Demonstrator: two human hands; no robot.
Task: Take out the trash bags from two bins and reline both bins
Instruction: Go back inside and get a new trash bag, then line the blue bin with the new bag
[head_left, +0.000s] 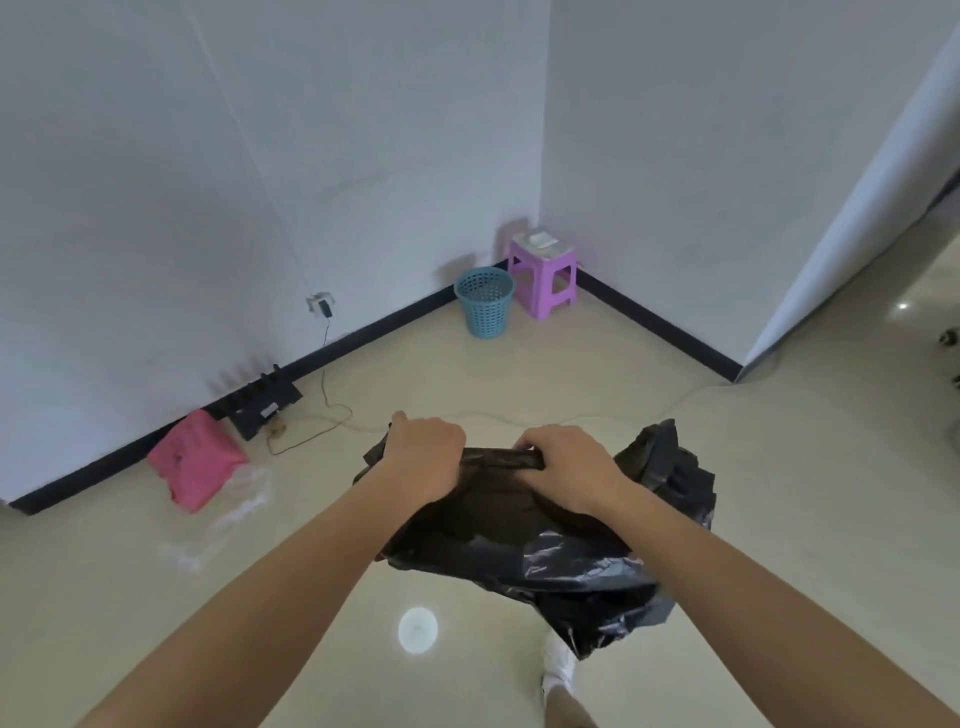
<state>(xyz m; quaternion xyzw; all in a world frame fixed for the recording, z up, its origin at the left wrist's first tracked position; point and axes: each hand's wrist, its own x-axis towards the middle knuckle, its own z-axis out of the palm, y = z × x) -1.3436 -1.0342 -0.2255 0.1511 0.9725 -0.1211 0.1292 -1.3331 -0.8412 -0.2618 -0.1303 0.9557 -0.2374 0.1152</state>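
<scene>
Well short of the blue mesh bin (484, 301), both hands are gripping a black trash bag (519, 545) in the air above the floor. The left hand (426, 457) is curling over the bag's gathered top edge and the right hand (566, 467) is pinching the same edge. The two are sitting close together, while the rest of the bag is hanging crumpled below and to the right. That bin is standing by the wall, looking unlined, just beside a purple stool (543, 275).

Risks, as I judge them: thin film is likely clinging to itself, so the mouth may be resisting opening, or tearing under a hard pull. A black cable (322, 371) is trailing onto the floor left of the bin, inviting a trip. No second bin is showing.
</scene>
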